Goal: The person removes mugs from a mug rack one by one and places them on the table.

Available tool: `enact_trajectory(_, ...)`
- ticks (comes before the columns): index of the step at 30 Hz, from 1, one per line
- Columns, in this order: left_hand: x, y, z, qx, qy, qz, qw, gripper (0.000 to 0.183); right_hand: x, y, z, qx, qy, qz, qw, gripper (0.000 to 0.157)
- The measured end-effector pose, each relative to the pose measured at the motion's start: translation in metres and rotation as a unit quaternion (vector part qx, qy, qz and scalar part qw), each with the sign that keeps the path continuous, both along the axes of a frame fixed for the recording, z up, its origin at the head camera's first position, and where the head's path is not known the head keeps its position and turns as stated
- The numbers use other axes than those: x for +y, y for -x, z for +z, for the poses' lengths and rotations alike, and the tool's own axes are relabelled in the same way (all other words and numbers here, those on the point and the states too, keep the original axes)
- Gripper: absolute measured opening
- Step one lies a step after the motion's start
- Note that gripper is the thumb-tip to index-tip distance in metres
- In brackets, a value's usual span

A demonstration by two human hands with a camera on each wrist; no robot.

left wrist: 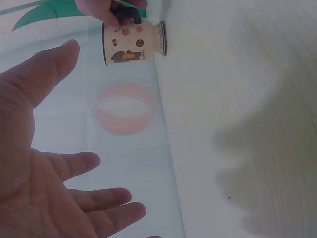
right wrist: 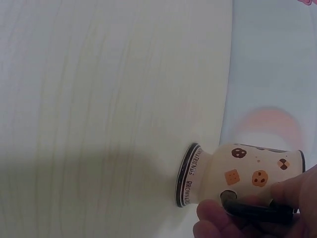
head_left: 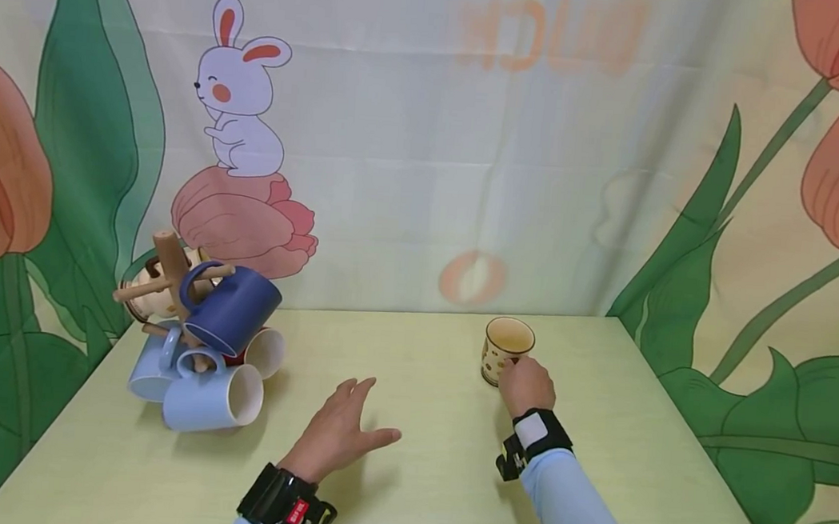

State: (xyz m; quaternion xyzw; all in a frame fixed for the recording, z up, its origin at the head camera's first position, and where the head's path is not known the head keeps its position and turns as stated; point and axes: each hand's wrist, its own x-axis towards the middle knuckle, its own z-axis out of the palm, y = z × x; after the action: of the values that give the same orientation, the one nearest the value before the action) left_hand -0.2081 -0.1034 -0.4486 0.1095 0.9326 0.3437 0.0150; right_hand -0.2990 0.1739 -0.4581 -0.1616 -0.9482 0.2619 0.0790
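A cream mug [head_left: 498, 349] with brown cookie prints and a dark rim is upright near the table's back edge. My right hand [head_left: 527, 383] grips its dark handle [right wrist: 257, 210], thumb and fingers closed about it. In the right wrist view the mug's flared, lettered base shows to the left of my fingers. My left hand [head_left: 337, 431] hovers over the middle of the table with fingers spread and nothing in it. From the left wrist view, its palm [left wrist: 29, 173] faces the mug side, well apart from the mug.
At the left a wooden mug rack [head_left: 171, 267] carries a dark blue mug [head_left: 238, 311], two light blue mugs, a red-and-white one and a cream one. Behind the pale table [head_left: 386, 340] hangs a printed curtain [head_left: 396, 172] with a rabbit and tulips.
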Motion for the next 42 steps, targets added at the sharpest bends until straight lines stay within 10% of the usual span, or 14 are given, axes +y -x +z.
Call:
enact_trajectory(32,-0.009,-0.002,0.012,0.007,-0.008,0.001,0.9999,0.089,0.007,-0.032,-0.008,-0.096,0.000,0.020,0.995,0.050)
enact_trajectory(42,-0.026,-0.001,0.031,0.023,0.010,0.012,0.9996,0.091,-0.007,-0.044,0.000,-0.086,-0.029,0.096,0.991,0.059)
